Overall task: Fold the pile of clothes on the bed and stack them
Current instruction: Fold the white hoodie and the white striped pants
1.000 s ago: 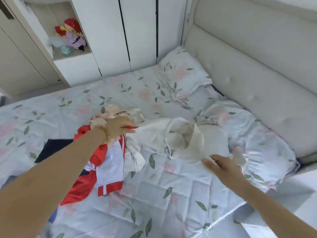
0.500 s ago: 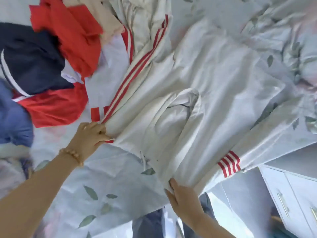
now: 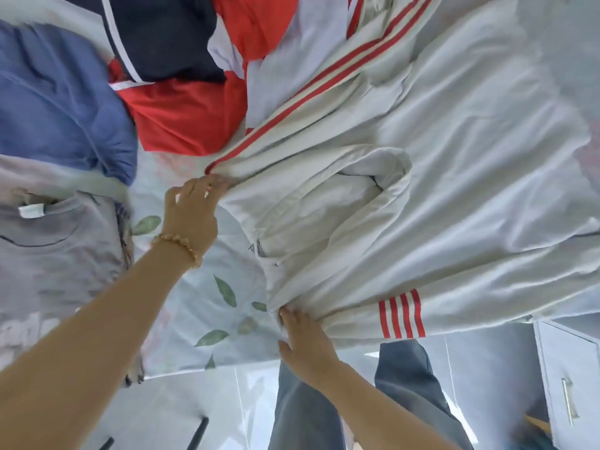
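A white hooded jacket with red stripes (image 3: 454, 177) lies spread across the floral bedspread (image 3: 207, 274), its hood bunched in the middle. My left hand (image 3: 191, 209), with a bead bracelet on the wrist, pinches the jacket's shoulder where a red stripe ends. My right hand (image 3: 305, 339) grips the other shoulder near the bed's front edge, beside a red-striped cuff (image 3: 401, 315). Behind the jacket sits the pile: a red and white garment (image 3: 185, 118), a navy piece (image 3: 165, 37) and a blue garment (image 3: 61, 95).
A grey printed T-shirt (image 3: 55, 248) lies flat at the left. The bed's front edge runs just under my right hand; my legs in dark trousers (image 3: 305, 414) stand against it. A white drawer unit with a metal handle (image 3: 571, 394) is at the lower right.
My view has dropped from the whole bed to straight down at the jacket. Both hands took hold of the white jacket and drew it toward the bed's front edge, spreading it out.
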Motion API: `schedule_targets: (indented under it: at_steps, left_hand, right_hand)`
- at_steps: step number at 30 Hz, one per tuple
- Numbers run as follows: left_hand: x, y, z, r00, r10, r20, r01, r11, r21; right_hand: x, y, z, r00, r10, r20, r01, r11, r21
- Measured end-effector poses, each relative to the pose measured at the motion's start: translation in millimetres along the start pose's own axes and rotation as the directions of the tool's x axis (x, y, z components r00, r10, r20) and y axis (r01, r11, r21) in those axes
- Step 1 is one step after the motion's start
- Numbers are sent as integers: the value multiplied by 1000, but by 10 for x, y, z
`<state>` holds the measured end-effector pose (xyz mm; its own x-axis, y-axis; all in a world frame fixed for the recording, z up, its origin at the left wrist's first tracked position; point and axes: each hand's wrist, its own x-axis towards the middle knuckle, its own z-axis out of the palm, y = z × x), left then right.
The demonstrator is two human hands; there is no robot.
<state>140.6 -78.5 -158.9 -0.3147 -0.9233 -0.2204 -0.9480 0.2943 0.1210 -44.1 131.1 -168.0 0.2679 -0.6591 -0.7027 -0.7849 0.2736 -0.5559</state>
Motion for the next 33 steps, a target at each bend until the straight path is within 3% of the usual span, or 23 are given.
schedule_targets:
  at_steps: [2,4,6,9,11,13,14,15,17,19,21,24,26,28,30,31,33]
  left_hand:
    - [-213,410,48,1000,-10,-23,6,989,-149]
    - [-417,886,122,999,38,-18,-42,948,-317]
    - [-559,1368,244,992,54,118,2,903,-429]
    - [-601,1922,508,958,-23,285,138,909,-392]
    - [-513,2101,644,961,-121,250,204,919,-338]
    - [-403,2154,715,948,-204,244,292,865,-409]
    - [-367,2146,712,932,-248,264,355,769,-531]
    - [-354,2111,680,908,-306,285,417,608,-675]
    - [-401,1976,510,839,-434,328,432,164,-887]
    - [-538,1701,318,764,-536,360,284,-222,-933]
    - [-777,1350,175,742,-555,376,93,-470,-878]
    - [-1200,842,106,692,-607,390,-91,-609,-788]
    - [-1448,557,225,655,-614,440,-101,-648,-755]
    - [-1657,396,414,513,-670,536,-100,-667,-738]
    - [-1801,397,603,325,-679,658,-91,-715,-693]
    - [-1862,461,689,268,-666,696,-70,-734,-676]
    - [-1964,711,815,240,-635,735,19,-753,-657]
  right_hand:
    - [-103,195,-114,999,-44,-13,43,998,-41]
    - [-274,461,-318,990,-78,-118,62,989,-134]
    - [-450,773,-595,964,-89,-250,23,967,-254]
    - [-645,1287,-1039,940,-70,-333,-66,922,-381]
    - [-704,1584,-1263,952,-47,-302,-95,894,-439]
    - [-711,1813,-1370,967,-67,-246,-70,859,-508]
    - [-704,1892,-1383,969,-112,-220,-29,833,-552]
    - [-695,1941,-1382,964,-178,-197,27,805,-593]
    - [-719,1967,-1354,940,-298,-165,145,788,-599]
    - [-816,1950,-1297,921,-358,-155,228,818,-528]
    - [-976,1937,-1201,932,-350,-94,279,858,-430]
    - [-1228,1968,-937,952,-298,66,303,898,-320]
    - [-1345,1963,-711,946,-302,113,322,909,-264]
    - [-1403,1875,-474,946,-301,121,322,916,-238]
    - [-1423,1774,-232,949,-301,89,314,923,-225]
    - [-1416,1727,-123,957,-280,79,291,930,-226]
    - [-1377,1660,36,978,-199,69,209,952,-222]
